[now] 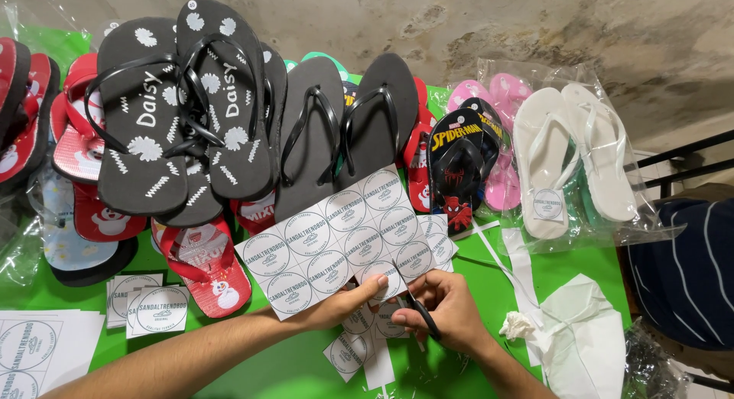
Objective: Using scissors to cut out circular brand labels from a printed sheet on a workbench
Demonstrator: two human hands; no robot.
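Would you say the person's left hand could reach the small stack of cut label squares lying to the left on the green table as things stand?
Probably yes. The left hand holds the label sheet, and the cut label squares lie uncovered on the green table just beyond that forearm, with nothing between; it would have to let go of the sheet first.

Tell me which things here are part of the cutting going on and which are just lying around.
In use: left hand holding the white sheet of round labels; right hand with black-handled scissors; cut label squares.
Lying about: black flower-print flip-flops, bagged white flip-flops, crumpled white paper scraps.
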